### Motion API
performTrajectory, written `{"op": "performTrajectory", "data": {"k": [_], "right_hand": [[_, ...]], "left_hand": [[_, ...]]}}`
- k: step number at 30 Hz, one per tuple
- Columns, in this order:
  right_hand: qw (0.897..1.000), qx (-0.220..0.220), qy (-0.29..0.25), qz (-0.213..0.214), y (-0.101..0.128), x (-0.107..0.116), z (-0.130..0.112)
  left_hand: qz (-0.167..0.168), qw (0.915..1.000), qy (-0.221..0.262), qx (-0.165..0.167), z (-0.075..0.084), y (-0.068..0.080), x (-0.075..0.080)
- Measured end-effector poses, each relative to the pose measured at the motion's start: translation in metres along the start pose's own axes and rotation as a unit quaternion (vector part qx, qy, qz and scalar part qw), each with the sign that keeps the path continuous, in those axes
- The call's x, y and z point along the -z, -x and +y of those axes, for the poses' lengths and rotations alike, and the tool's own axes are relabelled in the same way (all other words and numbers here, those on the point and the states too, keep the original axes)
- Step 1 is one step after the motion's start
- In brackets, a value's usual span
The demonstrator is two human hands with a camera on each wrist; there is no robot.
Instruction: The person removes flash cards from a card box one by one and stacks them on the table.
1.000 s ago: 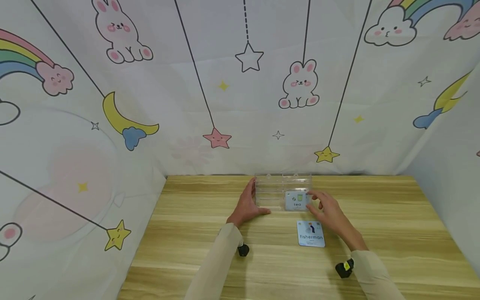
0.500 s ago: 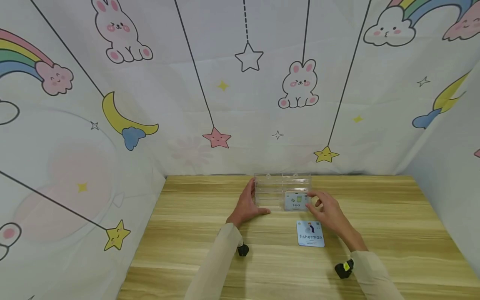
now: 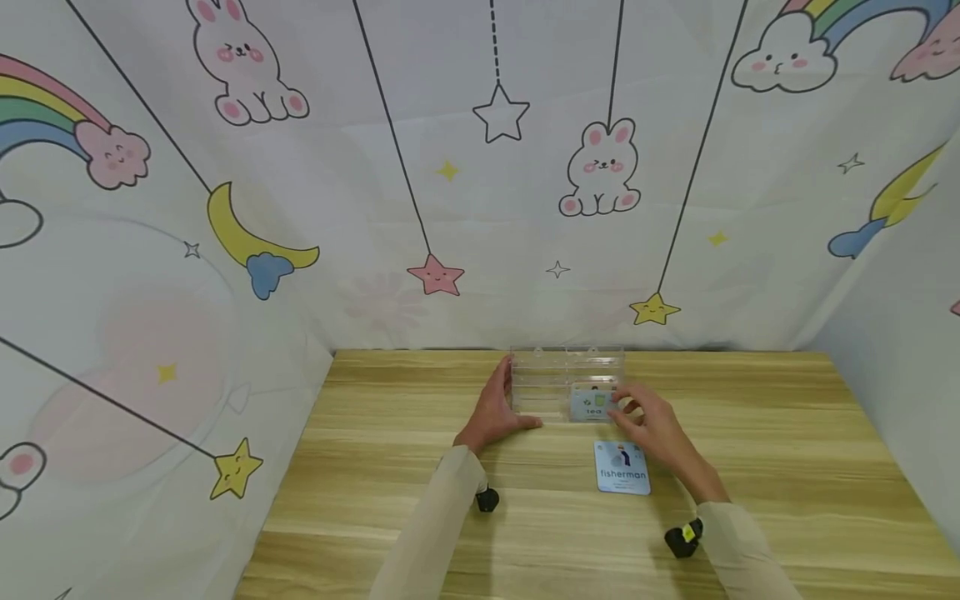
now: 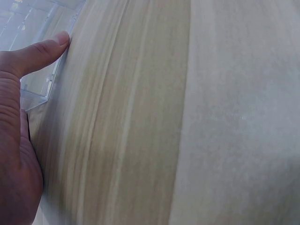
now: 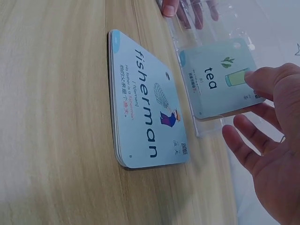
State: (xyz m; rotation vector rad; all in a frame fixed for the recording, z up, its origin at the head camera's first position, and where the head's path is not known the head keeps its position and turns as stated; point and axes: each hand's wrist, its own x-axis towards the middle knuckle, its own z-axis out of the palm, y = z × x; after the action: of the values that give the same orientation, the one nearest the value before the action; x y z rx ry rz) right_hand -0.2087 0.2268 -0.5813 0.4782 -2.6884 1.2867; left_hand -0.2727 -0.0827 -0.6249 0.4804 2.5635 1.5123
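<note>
A clear plastic card rack [image 3: 538, 385] with tiered pockets in two columns stands at the back of the table. My left hand [image 3: 495, 415] grips its left side, with the thumb [image 4: 44, 50] along the front edge. In the rack's lower right pocket is a flashcard printed "tea" [image 5: 218, 77]. My right hand [image 3: 654, 423] pinches that card at its right edge, the thumb on its printed face. The top of another card shows behind it in the head view. A stack of flashcards topped by "fisherman" [image 5: 145, 108] lies on the table just in front of the rack.
The wood-grain table [image 3: 360, 467] ends at a white cloth backdrop [image 3: 360, 183] with rabbits and stars, close behind the rack. Cloth also hangs on the left and right sides. A small black device [image 3: 682, 540] sits at the right wrist.
The tea card has tipped slightly, and the top of a card behind it has come into view. My right fingers have shifted a little left over its edge. The left hand stays put.
</note>
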Motion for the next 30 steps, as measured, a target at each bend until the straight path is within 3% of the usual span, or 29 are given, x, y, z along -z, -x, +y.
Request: {"op": "performTrajectory", "data": {"k": [9,21,30], "right_hand": [[1.000,-0.003,0.018,-0.005,-0.005,0.001,-0.004],[0.999,0.028,0.022,0.040,-0.010,0.004,-0.007],[0.998,0.020,0.007,0.062,-0.011,0.007,-0.010]], "left_hand": [[-0.002,1.0000,0.007,0.002,-0.002,-0.001,-0.001],[-0.004,1.0000,0.002,-0.003,-0.004,-0.002,-0.001],[-0.003,1.0000,-0.001,-0.001,-0.004,-0.002,-0.001]]}}
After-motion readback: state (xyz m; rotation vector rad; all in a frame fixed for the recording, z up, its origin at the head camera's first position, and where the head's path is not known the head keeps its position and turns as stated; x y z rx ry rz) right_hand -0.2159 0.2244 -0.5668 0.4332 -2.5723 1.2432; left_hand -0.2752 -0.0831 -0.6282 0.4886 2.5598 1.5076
